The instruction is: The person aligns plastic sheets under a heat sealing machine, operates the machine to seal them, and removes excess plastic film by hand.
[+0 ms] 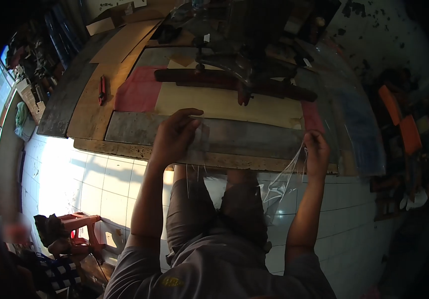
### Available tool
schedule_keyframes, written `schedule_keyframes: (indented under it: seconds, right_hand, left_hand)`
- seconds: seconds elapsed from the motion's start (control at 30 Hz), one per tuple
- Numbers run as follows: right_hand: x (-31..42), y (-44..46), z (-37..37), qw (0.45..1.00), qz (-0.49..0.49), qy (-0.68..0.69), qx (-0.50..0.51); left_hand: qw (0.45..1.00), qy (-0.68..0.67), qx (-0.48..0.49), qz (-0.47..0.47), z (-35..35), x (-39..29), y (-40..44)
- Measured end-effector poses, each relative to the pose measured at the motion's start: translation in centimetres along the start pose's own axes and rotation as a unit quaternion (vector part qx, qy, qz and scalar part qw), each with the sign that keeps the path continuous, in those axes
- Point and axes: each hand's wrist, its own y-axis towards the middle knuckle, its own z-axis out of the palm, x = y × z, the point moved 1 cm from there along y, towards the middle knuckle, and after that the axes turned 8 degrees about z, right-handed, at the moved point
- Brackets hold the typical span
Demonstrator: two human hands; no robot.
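Observation:
A thin clear plastic sheet (280, 192) hangs between my hands at the table's front edge, its folds catching white glints. My left hand (174, 137) is closed on its left side, thumb and fingers drawn together and the index finger reaching forward. On the other side my right hand (317, 152) pinches the sheet's right edge between thumb and fingers. Beyond both hands, a pale yellow sheet (219, 103) with pink ends (139, 89) lies on the grey work surface (139, 127). Above it sits the dark bar (234, 83) of a machine.
A red cutter knife (102, 90) lies on the brown board at left. The machine's dark body (254, 35) rises at the back. Bluish plastic sheets (361, 142) drape over the right end. A red stool (82, 224) stands on the tiled floor at lower left.

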Motion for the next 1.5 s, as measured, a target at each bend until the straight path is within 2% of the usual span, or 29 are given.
schedule_keyframes:
  seconds: [0.07,0.27,0.37,0.57,0.67,0.77,0.87,1.07,1.17,1.37,1.5]
  right_hand:
    - [1.1,-0.4,0.1,1.0,-0.024,0.007,0.009]
    - [5.1,-1.8,0.7,0.988,-0.122,-0.092,-0.02]
    - [7.0,-1.9,0.0,0.946,-0.23,-0.222,0.056]
    - [8.2,-1.7,-0.4,0.922,-0.27,-0.243,0.136]
    - [8.5,-1.4,-1.1,0.941,-0.16,-0.236,0.18]
    - [8.6,-0.6,-1.8,0.916,-0.183,-0.27,0.232]
    - [8.3,0.0,-1.9,0.938,-0.151,-0.194,0.243]
    - [7.5,-0.4,-1.4,0.981,-0.02,0.001,0.193]
    - [7.7,-0.8,-1.2,0.98,0.006,0.042,0.193]
    - [8.5,-1.4,-1.0,0.984,-0.013,0.044,0.171]
    - [9.2,-1.5,-1.3,0.985,-0.002,0.005,0.17]
  left_hand:
    - [1.0,-0.017,-0.02,-0.008,0.1,-0.1,-0.1]
    - [0.999,0.005,-0.05,0.006,0.3,-0.2,-0.1]
    - [0.999,-0.017,-0.041,0.013,0.1,-0.7,-0.2]
    - [0.996,0.045,-0.057,0.043,0.1,-0.4,-0.2]
    - [0.995,0.051,-0.063,0.058,-0.1,0.1,-0.2]
    - [0.996,0.044,-0.058,0.045,0.0,-0.3,-0.3]
    - [0.999,0.011,-0.051,0.003,0.0,-0.4,-0.3]
    - [0.997,-0.014,-0.069,0.034,0.1,-0.3,-0.4]
    - [0.997,-0.01,-0.062,0.054,-0.1,-0.3,-0.4]
    - [0.997,-0.02,-0.066,0.043,-0.1,-0.2,-0.5]
    - [0.996,-0.034,-0.063,0.057,-0.1,0.0,-0.4]
